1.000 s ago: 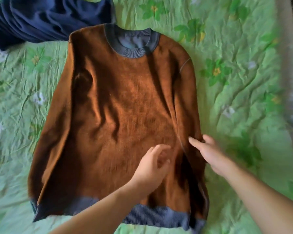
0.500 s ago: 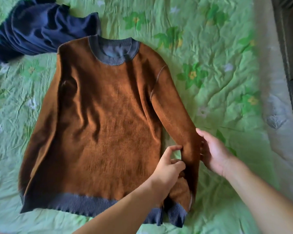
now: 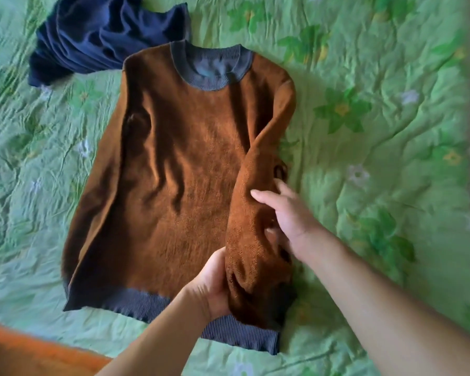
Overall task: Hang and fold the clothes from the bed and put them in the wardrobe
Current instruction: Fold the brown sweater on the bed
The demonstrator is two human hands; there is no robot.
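On the green floral bedspread (image 3: 364, 63), left hand (image 3: 212, 289) and right hand (image 3: 293, 221) both clutch the sleeve (image 3: 246, 213) of the brown sweater (image 3: 190, 172); that bunched, thick fabric could fold lumpy.

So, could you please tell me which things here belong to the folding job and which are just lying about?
Job in hand: brown sweater; its sleeve, held by the left hand and right hand; crumpled navy garment, waiting.
Lying about: green floral bedspread; orange fabric at the lower-left corner.
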